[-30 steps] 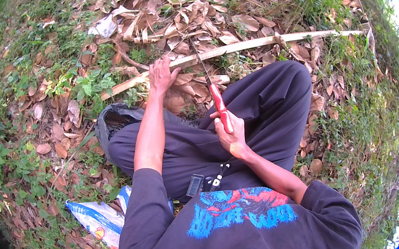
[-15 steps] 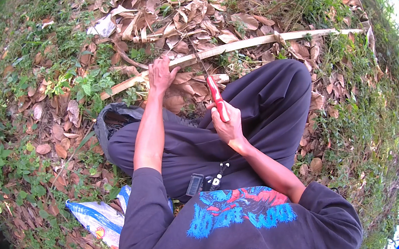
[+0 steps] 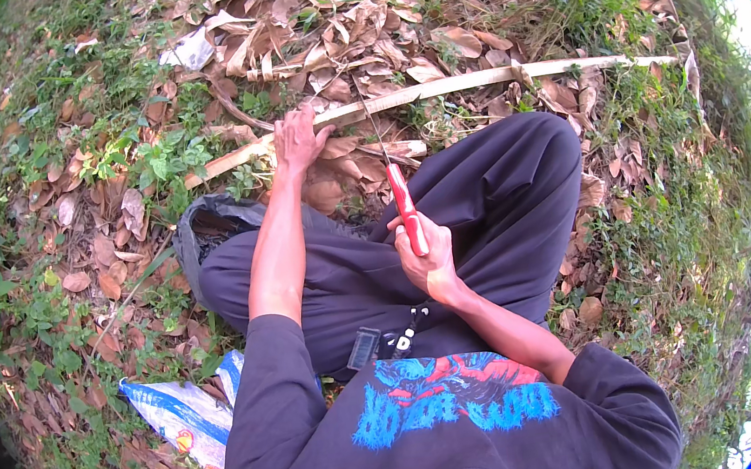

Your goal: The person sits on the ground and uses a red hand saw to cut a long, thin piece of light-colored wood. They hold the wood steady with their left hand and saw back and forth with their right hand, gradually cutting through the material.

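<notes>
A long pale wooden strip (image 3: 460,82) lies across the leaf-covered ground beyond my crossed legs. My left hand (image 3: 297,141) bears down on its left part, fingers over the wood and thumb pointing right. In my right hand (image 3: 428,264) is a hand saw (image 3: 405,207), its red and white handle wrapped by my fingers over my lap. The thin dark blade points away from me and crosses the strip just right of my left hand. Where its edge meets the wood is too fine to make out.
A dark bag (image 3: 206,232) rests beside my left knee. Nearer on the left lies a blue and white plastic sack (image 3: 177,413). Dry brown leaves (image 3: 368,24) and green weeds (image 3: 16,288) surround me. A small dark device (image 3: 364,348) sits on my lap.
My right hand has drawn the saw back toward my body, so the handle sits nearer to me. The left hand and the strip hold almost the same place.
</notes>
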`<state>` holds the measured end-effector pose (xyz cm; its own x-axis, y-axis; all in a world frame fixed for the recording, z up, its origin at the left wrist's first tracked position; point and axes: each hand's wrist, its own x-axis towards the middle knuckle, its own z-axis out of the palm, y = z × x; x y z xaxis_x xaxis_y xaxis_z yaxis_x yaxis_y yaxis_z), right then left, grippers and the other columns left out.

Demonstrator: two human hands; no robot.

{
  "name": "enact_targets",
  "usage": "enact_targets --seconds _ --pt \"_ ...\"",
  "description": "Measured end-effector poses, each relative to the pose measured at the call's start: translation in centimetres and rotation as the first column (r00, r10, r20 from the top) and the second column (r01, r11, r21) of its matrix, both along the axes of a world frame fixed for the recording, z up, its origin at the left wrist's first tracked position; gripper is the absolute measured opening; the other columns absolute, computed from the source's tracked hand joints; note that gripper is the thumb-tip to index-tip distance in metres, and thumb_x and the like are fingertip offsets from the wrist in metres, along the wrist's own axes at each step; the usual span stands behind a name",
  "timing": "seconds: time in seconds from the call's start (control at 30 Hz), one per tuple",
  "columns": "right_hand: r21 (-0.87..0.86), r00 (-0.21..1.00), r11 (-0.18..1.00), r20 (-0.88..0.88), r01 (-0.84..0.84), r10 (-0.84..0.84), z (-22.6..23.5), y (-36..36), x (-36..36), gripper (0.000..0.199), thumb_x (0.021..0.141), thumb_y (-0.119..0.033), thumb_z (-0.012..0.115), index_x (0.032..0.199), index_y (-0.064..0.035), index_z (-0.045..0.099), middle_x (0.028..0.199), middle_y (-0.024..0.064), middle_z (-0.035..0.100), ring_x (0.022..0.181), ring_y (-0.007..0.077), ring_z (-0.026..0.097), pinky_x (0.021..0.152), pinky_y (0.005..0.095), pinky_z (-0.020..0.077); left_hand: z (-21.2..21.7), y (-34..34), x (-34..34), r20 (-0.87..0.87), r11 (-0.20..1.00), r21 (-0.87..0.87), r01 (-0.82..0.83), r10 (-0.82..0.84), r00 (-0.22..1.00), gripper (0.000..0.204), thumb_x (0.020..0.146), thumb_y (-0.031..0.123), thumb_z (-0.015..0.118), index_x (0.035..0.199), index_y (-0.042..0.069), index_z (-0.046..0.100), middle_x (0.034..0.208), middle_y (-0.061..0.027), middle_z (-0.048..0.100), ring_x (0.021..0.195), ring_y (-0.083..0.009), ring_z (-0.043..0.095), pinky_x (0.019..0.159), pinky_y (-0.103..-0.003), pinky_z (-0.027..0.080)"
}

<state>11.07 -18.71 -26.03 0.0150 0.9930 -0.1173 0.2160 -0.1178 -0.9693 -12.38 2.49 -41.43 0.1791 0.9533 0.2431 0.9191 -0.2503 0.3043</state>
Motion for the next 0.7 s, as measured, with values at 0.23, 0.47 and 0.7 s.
enact_targets --seconds 0.23,0.47,0.7 --pt "0.077 0.999 0.997 0.030 0.031 -0.034 -1.0 3.2 -0.5 0.011 0.088 -0.003 0.057 0.093 0.0028 0.065 0.057 0.0094 0.054 0.050 0.0131 0.055 0.052 0.0305 0.0454 -0.3 0.0 0.2 -0.012 1.000 0.012 -0.013 0.013 1.000 0.050 0.080 0.043 0.079 0.108 0.007 0.056 0.094 -0.0086 0.069 0.098 -0.0291 0.063 0.083 -0.046 0.044" --pt "0.065 0.998 0.998 0.061 0.013 -0.017 -0.9 0.1 -0.5 0.013 0.087 -0.003 0.059 0.098 0.0014 0.064 0.059 0.0090 0.054 0.051 0.0139 0.056 0.054 0.0299 0.0467 0.3 0.4 0.1 0.032 0.999 -0.037 -0.008 0.010 0.999 0.049 0.080 0.044 0.079 0.108 0.010 0.057 0.095 -0.0061 0.069 0.099 -0.0287 0.063 0.083 -0.047 0.044" --pt "0.134 0.998 0.991 0.058 0.026 -0.034 -0.9 1.7 -1.7 0.010 0.088 -0.003 0.058 0.094 0.0021 0.064 0.060 0.0114 0.057 0.052 0.0148 0.058 0.054 0.0307 0.0477 -0.8 0.4 -0.4 0.003 1.000 -0.008 -0.019 0.019 1.000 0.050 0.081 0.046 0.077 0.110 0.010 0.057 0.096 -0.0077 0.069 0.100 -0.0291 0.062 0.082 -0.049 0.044"
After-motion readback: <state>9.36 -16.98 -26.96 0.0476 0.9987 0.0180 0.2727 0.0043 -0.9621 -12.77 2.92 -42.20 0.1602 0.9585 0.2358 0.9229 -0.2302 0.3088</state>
